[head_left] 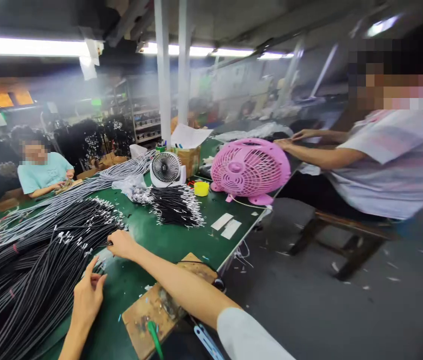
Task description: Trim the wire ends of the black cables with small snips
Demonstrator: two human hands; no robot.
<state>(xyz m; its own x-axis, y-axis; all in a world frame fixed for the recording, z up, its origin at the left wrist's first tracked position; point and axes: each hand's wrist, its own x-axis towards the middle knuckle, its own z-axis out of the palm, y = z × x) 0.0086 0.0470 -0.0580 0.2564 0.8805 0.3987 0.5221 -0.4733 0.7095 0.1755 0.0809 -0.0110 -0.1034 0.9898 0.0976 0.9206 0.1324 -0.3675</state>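
Note:
A big heap of black cables (27, 260) with stripped white ends lies across the green table (166, 240) at the left. My right hand (121, 244) reaches into the cable ends and pinches one black cable. My left hand (88, 295) is lower, at the near edge of the heap, with its fingertips on the ends of the cables. A smaller bundle of short black wires (175, 205) lies further back in the middle of the table.
A worn wooden board (158, 305) sits at the near table edge. A white fan (166, 169), a pink fan (251, 169) and a yellow cup (201, 188) stand at the far end. One person sits on a bench at right, another at far left.

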